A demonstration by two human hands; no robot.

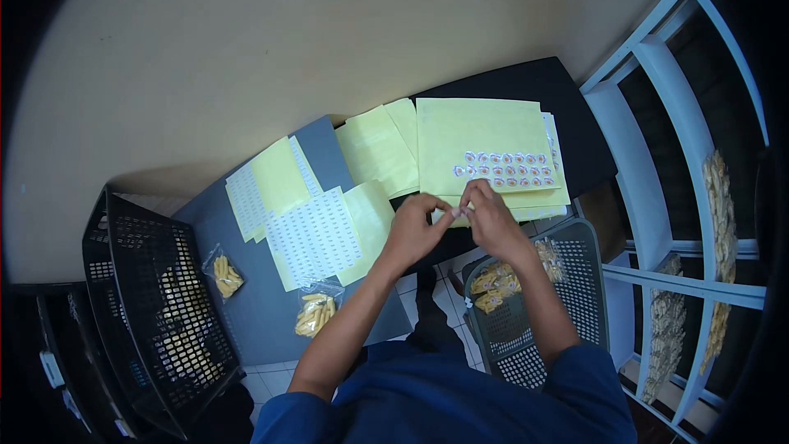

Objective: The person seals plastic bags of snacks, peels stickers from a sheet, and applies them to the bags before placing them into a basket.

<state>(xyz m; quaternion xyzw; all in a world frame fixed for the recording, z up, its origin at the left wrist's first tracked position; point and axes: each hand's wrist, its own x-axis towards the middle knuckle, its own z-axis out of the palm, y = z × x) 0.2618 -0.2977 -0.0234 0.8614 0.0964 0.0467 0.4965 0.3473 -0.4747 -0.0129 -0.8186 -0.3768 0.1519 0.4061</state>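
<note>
My left hand (pixel 417 228) and my right hand (pixel 488 215) meet near the front edge of the yellow sheets, fingers pinched together. Between their fingertips is something small and pale, perhaps a sticker, too small to make out. Just beyond them lies a yellow sheet (pixel 477 127) with rows of small red-and-white stickers (pixel 509 171) along its lower right part. Left of my hands are more yellow sheets (pixel 376 148) and white sheets with rows of small print (pixel 308 234). A clear bag of yellowish sticks (pixel 316 315) lies beside my left forearm.
Another bag of sticks (pixel 225 276) lies on the grey table (pixel 263 337). A black basket (pixel 164 304) stands at the left with yellowish contents. On the right, a grey basket (pixel 588 279) holds several bags (pixel 495 281), near a pale blue rack (pixel 674 90) with hanging packets.
</note>
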